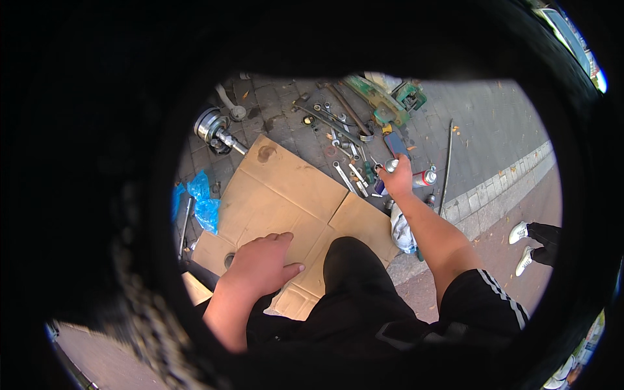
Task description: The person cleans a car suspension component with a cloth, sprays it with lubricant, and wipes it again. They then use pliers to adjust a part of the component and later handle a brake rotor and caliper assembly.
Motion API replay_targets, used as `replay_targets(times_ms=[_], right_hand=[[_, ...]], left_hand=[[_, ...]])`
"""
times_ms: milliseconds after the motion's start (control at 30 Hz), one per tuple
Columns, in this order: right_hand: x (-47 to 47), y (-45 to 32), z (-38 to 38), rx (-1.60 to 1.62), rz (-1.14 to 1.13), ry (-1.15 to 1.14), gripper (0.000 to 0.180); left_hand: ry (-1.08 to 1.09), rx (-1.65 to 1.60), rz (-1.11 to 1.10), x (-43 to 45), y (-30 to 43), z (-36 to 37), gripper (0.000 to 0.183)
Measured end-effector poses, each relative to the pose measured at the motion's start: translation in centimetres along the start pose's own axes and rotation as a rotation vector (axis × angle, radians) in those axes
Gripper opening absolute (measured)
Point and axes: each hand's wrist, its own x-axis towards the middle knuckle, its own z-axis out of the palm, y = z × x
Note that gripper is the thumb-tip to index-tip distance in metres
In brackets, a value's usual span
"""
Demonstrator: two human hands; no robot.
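Note:
My right hand [399,179] is closed around a spray can [391,165], whose pale top shows beside the fingers. A second spray can [424,177], with a red band, stands just right of that hand. Over the brown cardboard sheet [287,195] my left hand [263,261] holds nothing, its thumb spread from the fingers. Whether it rests on my leg is hard to tell. Left of the hands' reach, a drive shaft with a metal joint [210,126] lies against the cardboard's far corner. Wrenches [345,178] and sockets [361,186] lie beyond the cardboard's right edge.
A green floor jack [382,102] stands at the back. Near it lie a hammer [346,105] and a phone [396,145]. Blue plastic [204,202] is at left, a white cloth bundle [402,229] at right. Another person's shoes [520,246] stand beyond the kerb [492,190].

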Motion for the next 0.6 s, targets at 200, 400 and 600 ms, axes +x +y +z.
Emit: replay_targets(times_ms=[200, 400, 600], right_hand=[[4.0, 1.8, 0.4, 0.040, -0.067, -0.040, 0.071], [5.9, -5.0, 6.5, 0.094, -0.137, -0.331, 0.073], [6.3, -9.8, 14.3, 0.055, -0.186, -0.426, 0.074]], left_hand=[[-0.048, -0.004, -0.093, 0.3, -2.8, 1.2, 0.070], [-0.048, -0.044, -0.161, 0.8, -4.5, 1.5, 0.074], [-0.113, -0.136, -0.264, 1.0, -5.8, 2.2, 0.072]])
